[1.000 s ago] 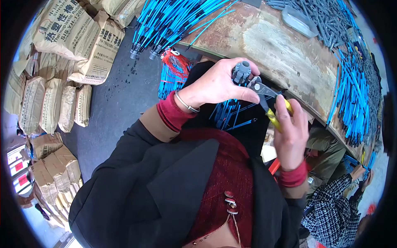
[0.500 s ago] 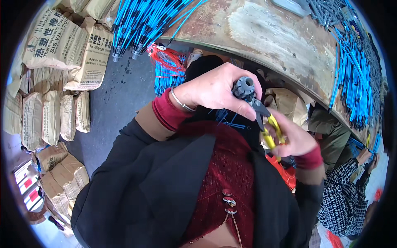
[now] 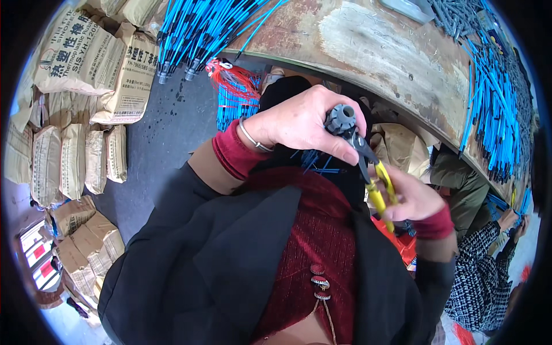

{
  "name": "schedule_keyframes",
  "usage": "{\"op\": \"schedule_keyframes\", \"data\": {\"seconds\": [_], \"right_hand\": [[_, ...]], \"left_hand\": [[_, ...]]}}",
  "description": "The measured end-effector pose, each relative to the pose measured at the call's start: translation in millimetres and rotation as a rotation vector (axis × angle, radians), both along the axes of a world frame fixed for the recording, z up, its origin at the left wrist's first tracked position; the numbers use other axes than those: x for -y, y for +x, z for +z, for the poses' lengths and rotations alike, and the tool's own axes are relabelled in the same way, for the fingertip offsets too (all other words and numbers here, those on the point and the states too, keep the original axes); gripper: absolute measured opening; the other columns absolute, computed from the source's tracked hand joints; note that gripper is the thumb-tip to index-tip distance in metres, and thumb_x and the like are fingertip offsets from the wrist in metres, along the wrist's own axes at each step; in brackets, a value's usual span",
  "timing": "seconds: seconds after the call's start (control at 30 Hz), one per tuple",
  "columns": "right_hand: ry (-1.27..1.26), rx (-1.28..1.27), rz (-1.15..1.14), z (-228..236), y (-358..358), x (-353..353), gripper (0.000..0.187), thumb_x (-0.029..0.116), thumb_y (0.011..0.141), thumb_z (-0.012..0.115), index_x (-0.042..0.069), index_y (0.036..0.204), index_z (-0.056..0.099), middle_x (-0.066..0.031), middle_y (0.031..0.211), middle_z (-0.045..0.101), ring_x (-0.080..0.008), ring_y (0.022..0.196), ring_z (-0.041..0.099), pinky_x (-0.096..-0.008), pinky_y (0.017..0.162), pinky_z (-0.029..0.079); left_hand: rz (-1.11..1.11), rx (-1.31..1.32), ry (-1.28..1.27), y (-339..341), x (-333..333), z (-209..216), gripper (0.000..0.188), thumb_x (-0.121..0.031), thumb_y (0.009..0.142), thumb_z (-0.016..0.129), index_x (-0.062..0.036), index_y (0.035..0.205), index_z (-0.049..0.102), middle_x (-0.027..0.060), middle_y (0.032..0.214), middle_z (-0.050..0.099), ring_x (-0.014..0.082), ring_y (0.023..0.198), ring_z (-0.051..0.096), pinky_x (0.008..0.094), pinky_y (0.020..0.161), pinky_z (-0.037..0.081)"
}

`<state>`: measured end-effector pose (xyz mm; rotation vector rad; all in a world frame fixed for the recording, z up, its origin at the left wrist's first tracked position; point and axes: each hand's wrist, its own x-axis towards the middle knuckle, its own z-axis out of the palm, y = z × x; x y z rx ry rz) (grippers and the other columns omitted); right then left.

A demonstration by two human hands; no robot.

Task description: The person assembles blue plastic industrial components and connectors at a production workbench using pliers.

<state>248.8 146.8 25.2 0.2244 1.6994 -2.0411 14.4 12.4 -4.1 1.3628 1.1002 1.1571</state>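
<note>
My left hand [image 3: 313,123] is closed round a dark grey ribbed plastic fitting [image 3: 341,118] with a round hole in its end. In my right hand [image 3: 413,192] is a pair of pliers [image 3: 379,187] with yellow handles and dark jaws, the handles spread somewhat apart. The jaws lie right beside the lower edge of the fitting, near my left thumb. Whether they grip any part of it I cannot tell. Below my hands, thin blue rods [image 3: 325,168] with dark parts lie on my lap, partly hidden by my left hand.
Ahead, a worn wooden table [image 3: 374,52] carries blue rods [image 3: 497,109] and grey plastic pieces [image 3: 454,20] at its right. More blue rods [image 3: 201,34] overhang its left end, beside red ties [image 3: 233,77]. Paper sacks [image 3: 75,57] are stacked at left. A co-worker's checked sleeve [image 3: 474,253] shows at right.
My right hand has shifted slightly to the right with the pliers, whose handles look a little wider apart. My left hand keeps its hold on the fitting, nearly in place.
</note>
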Motion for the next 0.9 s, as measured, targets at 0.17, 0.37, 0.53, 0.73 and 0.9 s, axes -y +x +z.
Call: {"op": "schedule_keyframes", "data": {"seconds": [0.17, 0.37, 0.53, 0.73, 0.9], "right_hand": [[1.395, -0.442, -0.058, 37.0, 4.5, 6.9, 0.069, 0.015, 0.067, 0.079, -0.004, 0.12, 0.039, -0.0181, 0.082, 0.063, -0.0257, 0.068, 0.064, -0.0332, 0.061, 0.052], [-0.401, 0.376, -0.003, -18.2, 12.0, 1.0, 0.073, 0.013, 0.068, 0.077, -0.006, 0.125, 0.036, -0.0137, 0.095, 0.061, -0.023, 0.078, 0.062, -0.0321, 0.064, 0.05], [0.005, 0.019, 0.028, -2.0, 4.5, -1.1, 0.074, 0.001, 0.071, 0.067, -0.006, 0.133, 0.028, -0.0148, 0.103, 0.057, -0.024, 0.089, 0.059, -0.0316, 0.072, 0.047], [1.041, -0.226, -0.082, 4.7, 10.1, 17.3, 0.079, 0.002, 0.074, 0.063, -0.005, 0.138, 0.018, -0.0225, 0.111, 0.051, -0.0351, 0.103, 0.053, -0.0357, 0.086, 0.043], [1.042, -0.267, -0.014, 33.6, 7.7, 11.1, 0.064, 0.002, 0.078, 0.057, -0.006, 0.134, 0.028, -0.0228, 0.115, 0.048, -0.0347, 0.103, 0.051, -0.035, 0.089, 0.04]], "left_hand": [[0.1, -0.014, -0.024, 0.9, 2.2, 0.8, 0.041, -0.011, 0.059, 0.084, -0.0013, 0.092, 0.063, 0.0048, 0.083, 0.064, 0.0125, 0.075, 0.06, 0.0266, 0.069, 0.047], [-0.055, 0.055, 0.052, 2.0, 0.5, 3.8, 0.041, -0.011, 0.059, 0.084, -0.0018, 0.093, 0.063, 0.0045, 0.082, 0.064, 0.0124, 0.075, 0.059, 0.0259, 0.068, 0.047], [0.01, -0.011, 0.006, 1.2, 7.0, 0.6, 0.04, -0.012, 0.06, 0.084, -0.0018, 0.092, 0.062, 0.0036, 0.081, 0.062, 0.011, 0.074, 0.057, 0.0248, 0.067, 0.046], [0.161, -0.07, 0.037, 13.7, 4.0, 5.7, 0.035, -0.012, 0.064, 0.082, -0.0025, 0.089, 0.06, 0.0021, 0.078, 0.06, 0.0088, 0.07, 0.054, 0.0241, 0.064, 0.044], [0.142, -0.051, 0.021, 12.9, 3.7, 7.6, 0.031, -0.01, 0.066, 0.081, -0.0029, 0.088, 0.06, 0.0022, 0.077, 0.059, 0.0085, 0.07, 0.053, 0.024, 0.063, 0.043]]}}
